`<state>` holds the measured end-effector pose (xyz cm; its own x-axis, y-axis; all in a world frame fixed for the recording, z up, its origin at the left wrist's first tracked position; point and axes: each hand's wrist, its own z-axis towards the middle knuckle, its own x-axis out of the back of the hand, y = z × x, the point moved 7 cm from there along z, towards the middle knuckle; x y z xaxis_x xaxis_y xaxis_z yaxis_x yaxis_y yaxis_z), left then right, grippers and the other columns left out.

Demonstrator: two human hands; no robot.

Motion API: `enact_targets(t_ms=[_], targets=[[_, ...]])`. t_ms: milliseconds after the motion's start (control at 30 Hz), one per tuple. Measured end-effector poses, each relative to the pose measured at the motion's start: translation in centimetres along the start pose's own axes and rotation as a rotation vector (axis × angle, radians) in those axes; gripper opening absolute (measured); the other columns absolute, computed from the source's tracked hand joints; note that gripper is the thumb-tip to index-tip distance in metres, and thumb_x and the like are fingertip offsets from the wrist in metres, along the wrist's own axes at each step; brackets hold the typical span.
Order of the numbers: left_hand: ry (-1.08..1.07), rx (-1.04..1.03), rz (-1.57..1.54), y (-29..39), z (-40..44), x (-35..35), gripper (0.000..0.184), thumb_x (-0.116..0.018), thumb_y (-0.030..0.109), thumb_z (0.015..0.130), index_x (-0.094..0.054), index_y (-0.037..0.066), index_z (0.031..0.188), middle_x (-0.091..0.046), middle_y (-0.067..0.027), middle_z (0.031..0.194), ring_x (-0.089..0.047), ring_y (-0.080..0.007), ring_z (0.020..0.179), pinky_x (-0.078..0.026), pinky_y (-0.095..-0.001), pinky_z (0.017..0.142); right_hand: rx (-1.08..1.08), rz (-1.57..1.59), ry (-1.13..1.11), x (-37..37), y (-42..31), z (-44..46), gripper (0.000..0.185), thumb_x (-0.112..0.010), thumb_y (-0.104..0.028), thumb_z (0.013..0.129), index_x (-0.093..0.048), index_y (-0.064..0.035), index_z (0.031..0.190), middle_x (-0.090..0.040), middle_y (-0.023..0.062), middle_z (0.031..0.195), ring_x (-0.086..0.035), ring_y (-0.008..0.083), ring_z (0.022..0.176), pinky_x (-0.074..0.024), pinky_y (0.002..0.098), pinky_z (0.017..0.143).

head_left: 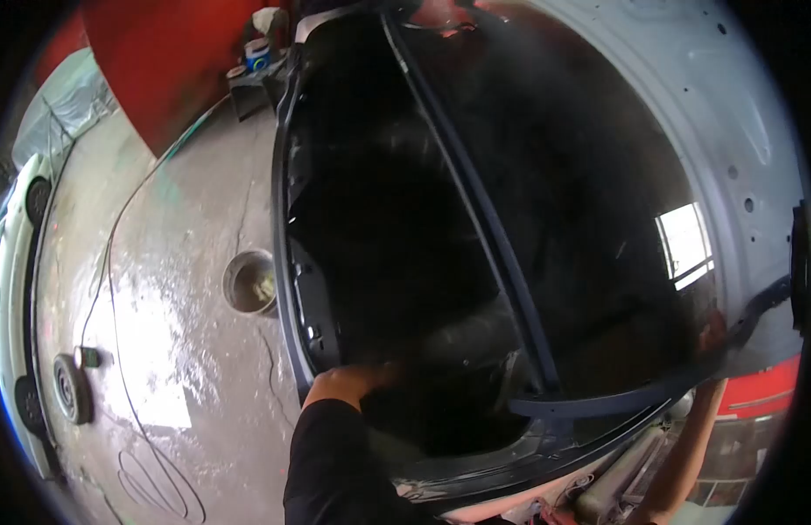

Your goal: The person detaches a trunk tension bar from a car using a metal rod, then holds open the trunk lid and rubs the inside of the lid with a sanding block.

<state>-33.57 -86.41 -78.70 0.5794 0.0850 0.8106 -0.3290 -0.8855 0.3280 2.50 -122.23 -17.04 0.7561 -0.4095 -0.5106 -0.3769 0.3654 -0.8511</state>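
Observation:
My left hand (351, 385), below a dark sleeve, reaches over the left edge of a large dark opening in a vehicle body. Its fingers are blurred against the black, and what they touch cannot be made out. My right hand (713, 334) is at the lower right, by the end of a dark curved strip (615, 402); the strip and shadow hide most of its fingers. A long dark bar (484, 206) runs down the middle of the opening. At the right curves a pale grey panel (751, 140) with small holes.
A bucket (250, 282) stands on the floor beside the vehicle. Further left are a loose wheel (70, 389), a hose (110, 254) and a white car (16, 297). A small stand (252, 83) holds cans near a red panel (169, 61).

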Motion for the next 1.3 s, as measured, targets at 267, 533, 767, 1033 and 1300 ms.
enact_targets(t_ms=[267,533,767,1033,1300], targets=[[-0.035,-0.023,0.019,1.6,-1.5,1.0,0.026,-0.062,0.022,0.085,-0.073,0.009,0.105,-0.073,-0.0165,0.103,-0.069,-0.0354,0.104,-0.056,-0.0481,0.085,0.021,0.047,-0.074,2.1,0.8,0.0,0.038,-0.048,-0.028,0.102,-0.053,-0.0019,0.129,-0.058,0.0104,0.085,-0.037,0.0083,0.038,-0.0280,0.0250,0.031],[0.184,0.272,-0.137,-3.0,-18.5,9.7,0.026,-0.060,0.022,0.086,-0.072,0.006,0.102,-0.071,-0.0209,0.103,-0.069,-0.0364,0.098,-0.058,-0.0494,0.074,-0.129,0.243,-0.250,-1.1,3.4,2.7,0.033,-0.047,-0.035,0.101,-0.048,-0.0034,0.096,-0.051,0.0130,0.063,-0.035,0.0161,0.034,-0.0251,0.0290,0.028],[1.095,1.001,-0.721,-14.5,-40.2,21.4,0.028,-0.058,0.025,0.087,-0.064,-0.001,0.097,-0.066,-0.0291,0.090,-0.066,-0.0456,0.093,-0.049,-0.0540,0.078,-0.039,0.314,-0.078,-3.5,3.3,3.4,0.030,-0.043,-0.025,0.104,-0.044,0.0041,0.096,-0.045,0.0115,0.082,-0.040,0.0148,0.040,-0.0237,0.0272,0.027],[1.597,1.134,-0.560,-20.6,-48.6,31.4,0.030,-0.067,0.027,0.084,-0.067,-0.003,0.087,-0.068,-0.0264,0.085,-0.067,-0.0420,0.087,-0.049,-0.0490,0.078,-0.059,0.239,-0.198,-5.0,3.1,4.0,0.031,-0.041,-0.024,0.104,-0.043,0.0062,0.109,-0.043,0.0135,0.086,-0.039,0.0149,0.041,-0.0266,0.0265,0.026],[1.620,1.183,-0.668,-26.1,-48.3,32.3,0.030,-0.069,0.029,0.085,-0.071,-0.001,0.089,-0.070,-0.0266,0.091,-0.068,-0.0412,0.092,-0.051,-0.0475,0.082,-0.034,0.181,-0.183,-8.0,3.3,4.1,0.035,-0.043,-0.032,0.103,-0.043,0.0031,0.109,-0.043,0.0123,0.087,-0.037,0.0146,0.040,-0.0261,0.0271,0.030]])
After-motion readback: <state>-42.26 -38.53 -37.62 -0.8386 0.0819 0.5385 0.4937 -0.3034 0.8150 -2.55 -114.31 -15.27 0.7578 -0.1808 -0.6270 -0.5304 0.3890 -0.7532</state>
